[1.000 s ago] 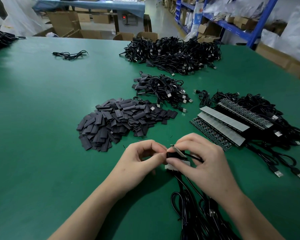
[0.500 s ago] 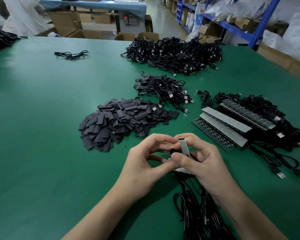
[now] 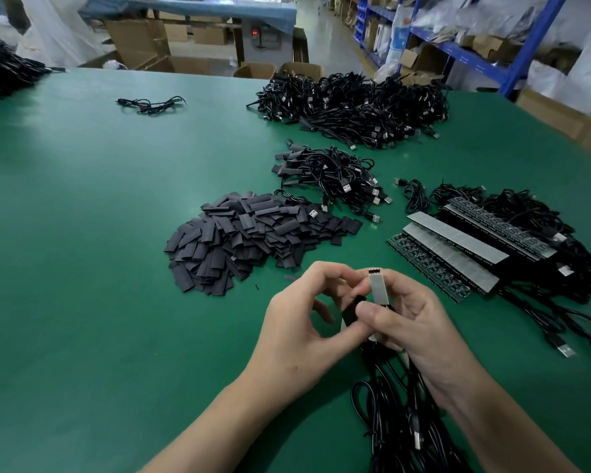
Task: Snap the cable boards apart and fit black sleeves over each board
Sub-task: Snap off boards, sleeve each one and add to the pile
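Note:
A narrow cable board (image 3: 377,288) with a grey backing stands upright between my two hands. My right hand (image 3: 413,322) pinches its lower part with thumb and fingers. My left hand (image 3: 301,322) holds a black sleeve (image 3: 350,314) beside the board's lower end, thumb under it. The board's cables (image 3: 400,421) hang down toward me in a black bundle. A heap of flat black sleeves (image 3: 249,237) lies just beyond my hands. Strips of joined boards (image 3: 454,247) with cables lie to the right.
A small pile of sleeved cables (image 3: 331,175) lies behind the sleeve heap, and a large pile of black USB cables (image 3: 355,104) sits farther back. One loose cable (image 3: 151,104) rests at the far left. Cardboard boxes and blue shelving stand past the green table (image 3: 82,268).
The board has swung from lying flat between my fingers to standing upright. Both hands have risen slightly, and the left hand's fingers have curled in closer beside the board.

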`<state>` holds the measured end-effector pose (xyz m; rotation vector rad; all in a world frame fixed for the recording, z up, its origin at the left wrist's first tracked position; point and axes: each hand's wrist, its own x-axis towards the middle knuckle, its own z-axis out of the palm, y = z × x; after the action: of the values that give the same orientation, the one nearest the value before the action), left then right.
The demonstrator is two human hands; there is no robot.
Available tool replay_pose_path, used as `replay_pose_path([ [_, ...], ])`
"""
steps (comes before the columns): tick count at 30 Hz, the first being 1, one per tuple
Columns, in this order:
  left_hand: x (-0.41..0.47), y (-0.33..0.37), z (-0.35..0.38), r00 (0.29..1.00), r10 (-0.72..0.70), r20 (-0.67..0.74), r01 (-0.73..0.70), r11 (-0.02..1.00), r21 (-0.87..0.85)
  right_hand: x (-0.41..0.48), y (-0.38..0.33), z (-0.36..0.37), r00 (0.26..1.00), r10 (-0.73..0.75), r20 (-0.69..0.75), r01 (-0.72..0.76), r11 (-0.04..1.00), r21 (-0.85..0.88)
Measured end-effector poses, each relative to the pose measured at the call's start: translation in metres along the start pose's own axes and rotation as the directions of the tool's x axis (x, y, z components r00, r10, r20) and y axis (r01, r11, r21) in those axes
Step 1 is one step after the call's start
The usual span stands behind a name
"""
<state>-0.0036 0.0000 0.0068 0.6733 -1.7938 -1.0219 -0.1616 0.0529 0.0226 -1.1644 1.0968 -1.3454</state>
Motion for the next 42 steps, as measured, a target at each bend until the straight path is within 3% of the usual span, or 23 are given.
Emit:
replay_pose_path([
  [32,0.004,-0.007,-0.014,0.994,-0.105,-0.023,0.105,0.994,-0.026,0.003,0.000,-0.014,0.996,-0.082,-0.041,0.078,0.993,-0.085],
  [36,0.005,-0.010,-0.017,0.991,-0.115,-0.062,0.114,0.993,-0.025,0.002,0.000,-0.021,0.990,-0.080,-0.118,0.053,0.975,-0.216],
  [42,0.006,-0.013,-0.019,0.987,-0.126,-0.095,0.126,0.992,-0.004,0.001,0.001,-0.019,0.988,-0.147,-0.043,0.115,0.899,-0.422],
])
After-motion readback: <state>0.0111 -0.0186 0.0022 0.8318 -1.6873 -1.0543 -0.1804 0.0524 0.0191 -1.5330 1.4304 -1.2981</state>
